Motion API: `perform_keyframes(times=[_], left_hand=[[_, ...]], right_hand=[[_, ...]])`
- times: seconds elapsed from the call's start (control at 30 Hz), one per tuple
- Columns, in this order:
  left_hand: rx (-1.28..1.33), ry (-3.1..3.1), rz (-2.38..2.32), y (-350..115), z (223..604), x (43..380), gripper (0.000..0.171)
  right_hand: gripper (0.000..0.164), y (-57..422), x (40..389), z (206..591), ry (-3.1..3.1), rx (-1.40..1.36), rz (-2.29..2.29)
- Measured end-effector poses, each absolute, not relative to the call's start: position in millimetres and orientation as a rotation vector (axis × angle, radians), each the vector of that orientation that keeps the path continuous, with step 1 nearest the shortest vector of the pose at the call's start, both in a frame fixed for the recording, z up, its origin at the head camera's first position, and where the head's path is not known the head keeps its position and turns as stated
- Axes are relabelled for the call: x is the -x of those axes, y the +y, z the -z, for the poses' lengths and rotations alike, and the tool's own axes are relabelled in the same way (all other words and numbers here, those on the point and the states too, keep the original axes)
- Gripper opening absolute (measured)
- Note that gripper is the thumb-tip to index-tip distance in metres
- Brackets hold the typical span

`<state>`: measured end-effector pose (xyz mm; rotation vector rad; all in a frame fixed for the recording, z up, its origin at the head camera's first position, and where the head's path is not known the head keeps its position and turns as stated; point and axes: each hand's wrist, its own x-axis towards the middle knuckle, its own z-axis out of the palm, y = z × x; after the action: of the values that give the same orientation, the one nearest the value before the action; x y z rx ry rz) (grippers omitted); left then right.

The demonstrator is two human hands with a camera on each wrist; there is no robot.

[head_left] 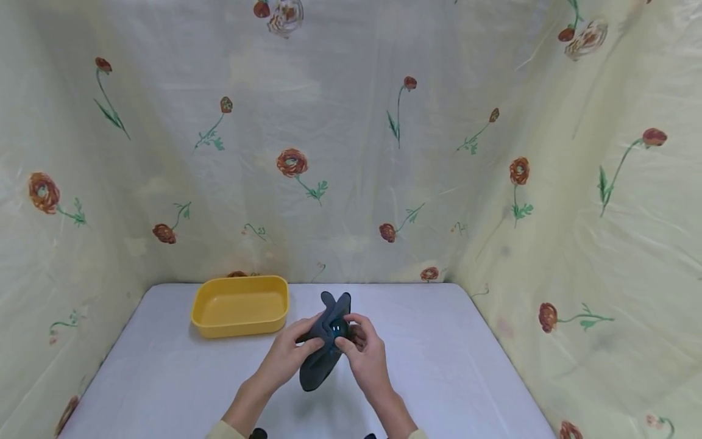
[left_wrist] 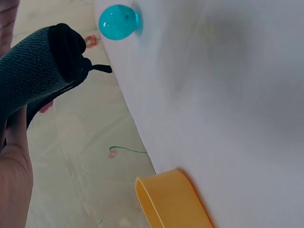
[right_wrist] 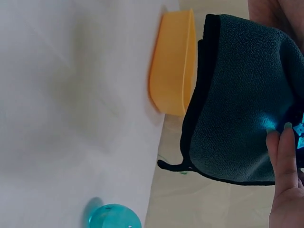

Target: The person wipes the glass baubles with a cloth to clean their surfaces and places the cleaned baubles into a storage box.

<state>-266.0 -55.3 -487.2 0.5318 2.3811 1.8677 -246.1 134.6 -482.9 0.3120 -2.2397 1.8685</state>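
Observation:
Over the front middle of the table, my left hand [head_left: 287, 353] grips a dark grey-teal cloth [head_left: 320, 367] with black edging, thumb on the near face. In the left wrist view the cloth [left_wrist: 31, 71] is folded over, and a small black loop sticks out from its edge. My right hand [head_left: 366, 353] pinches a shiny blue round ball [head_left: 339, 329] between thumb and fingers, against the cloth. Only a sliver of that blue ball [right_wrist: 300, 135] shows in the right wrist view, beside two extended fingers; the cloth hides the rest.
A yellow rectangular tub [head_left: 241, 332] stands at the back left of the white table [head_left: 439, 366]. A see-through teal ball [left_wrist: 118, 22] with a narrow base rests on the table in both wrist views. Flower-patterned sheeting [head_left: 351, 183] encloses the back and sides.

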Motion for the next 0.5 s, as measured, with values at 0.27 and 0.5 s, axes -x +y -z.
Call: perform_keyframes(times=[0.27,0.5], left_hand=[[-0.510,2.360,-1.864,-57.3,483.0,266.8,0.046],[-0.475,2.355,-1.860,-58.5,481.4,265.2,0.046]], right_hand=[[0.046,135.1,247.5,481.4,-2.242,-0.353,-1.824],[0.053,133.3,245.6,481.6,-2.245,-0.375,-1.725]])
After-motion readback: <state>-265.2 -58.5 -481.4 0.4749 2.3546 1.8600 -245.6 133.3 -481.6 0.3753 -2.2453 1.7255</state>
